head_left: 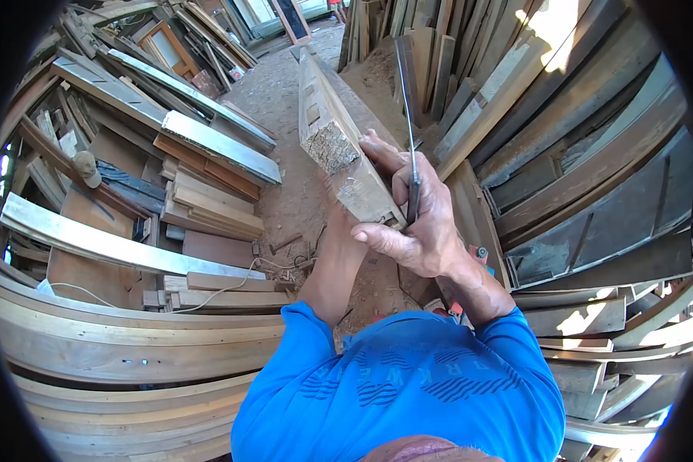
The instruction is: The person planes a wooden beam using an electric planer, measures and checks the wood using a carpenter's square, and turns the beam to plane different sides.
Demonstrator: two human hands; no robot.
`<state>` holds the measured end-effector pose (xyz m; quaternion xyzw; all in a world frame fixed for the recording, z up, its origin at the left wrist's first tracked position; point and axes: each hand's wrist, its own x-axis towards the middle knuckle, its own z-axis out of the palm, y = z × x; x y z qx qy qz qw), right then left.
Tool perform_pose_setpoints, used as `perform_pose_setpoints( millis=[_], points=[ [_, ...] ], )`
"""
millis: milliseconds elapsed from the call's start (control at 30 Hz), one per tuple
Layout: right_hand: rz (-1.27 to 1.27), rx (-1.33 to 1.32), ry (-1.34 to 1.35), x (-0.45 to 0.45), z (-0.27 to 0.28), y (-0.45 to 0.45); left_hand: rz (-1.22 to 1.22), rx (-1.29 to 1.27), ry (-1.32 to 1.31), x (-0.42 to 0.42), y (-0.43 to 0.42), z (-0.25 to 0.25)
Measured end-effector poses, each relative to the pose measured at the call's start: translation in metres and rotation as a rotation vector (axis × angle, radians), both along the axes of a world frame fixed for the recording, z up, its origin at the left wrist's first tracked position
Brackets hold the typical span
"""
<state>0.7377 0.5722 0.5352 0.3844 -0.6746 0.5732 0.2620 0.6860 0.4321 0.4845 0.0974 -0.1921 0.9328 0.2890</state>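
A thick wooden beam (pixel 337 138) with rectangular holes cut in its face points away from me, its rough sawn end close by. A squared wood piece (pixel 368 196) shows just below that end; whether the two are joined I cannot tell. My left hand (pixel 337 206) reaches up behind the beam, its fingers hidden. My right hand (pixel 430 215) is closed around the dark grip of a long thin metal blade (pixel 410 115), seen edge-on, so its kind is unclear. The right thumb stretches toward the wood's near end, and the fingers lie beside it.
Stacked boards (pixel 208 204) and long planks (pixel 123 246) line the left. Leaning timbers (pixel 508 100) and panels (pixel 600 231) crowd the right. A hammer-like tool (pixel 286 244) and a pale cord (pixel 227 289) lie low on the left. Sawdust covers the ground (pixel 281 154).
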Motion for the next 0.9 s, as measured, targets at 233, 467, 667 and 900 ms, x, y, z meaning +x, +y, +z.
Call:
perform_pose_setpoints(
  millis=[233,467,667,900],
  points=[
    [-0.024,-0.041,0.089,-0.003,-0.008,-0.034,-0.077,0.028,-0.099,0.000,-0.033,0.000],
    [0.301,-0.430,-0.227,0.013,0.003,-0.053,0.223,-0.408,0.110,0.006,-0.063,0.031],
    [0.112,-0.365,-0.357,0.011,0.014,-0.041,0.287,-0.561,0.270,0.006,-0.097,0.047],
    [0.100,-0.402,-0.490,0.031,0.015,-0.044,0.348,-0.824,0.246,0.007,-0.118,0.057]
  ],
)
